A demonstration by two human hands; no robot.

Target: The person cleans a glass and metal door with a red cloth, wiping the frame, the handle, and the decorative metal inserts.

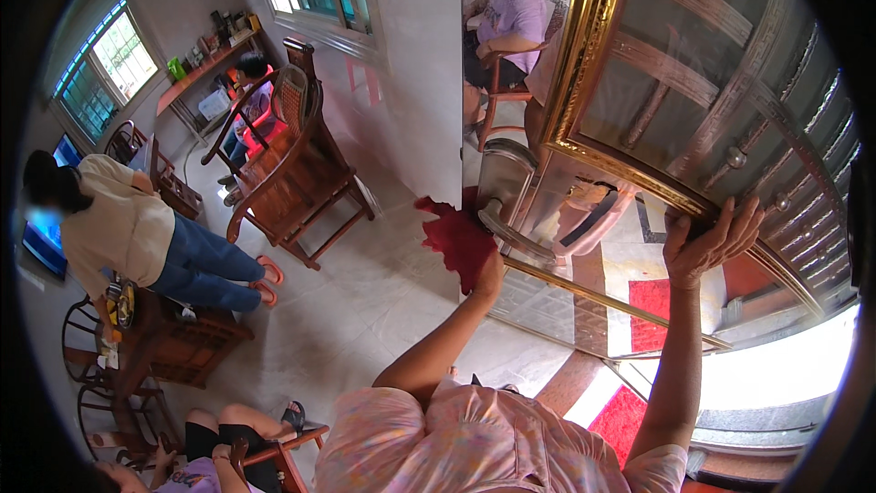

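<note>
My left hand (486,274) holds a dark red cloth (458,236) at the free edge of a metal-clad door, just below and left of its curved metal handle (517,233). Part of that hand is hidden behind the cloth. My right hand (712,243) rests with spread fingers against the lower gold-coloured moulding (636,181) of the door's raised panel. The glossy door surface (582,212) mirrors a pink garment and a seated person.
A wooden armchair (287,164) stands left of the wall, with a child on a red chair behind it. A person (123,219) stands by a wooden table (185,342); another person (226,452) sits at the lower left. A red mat (619,424) lies by the doorway.
</note>
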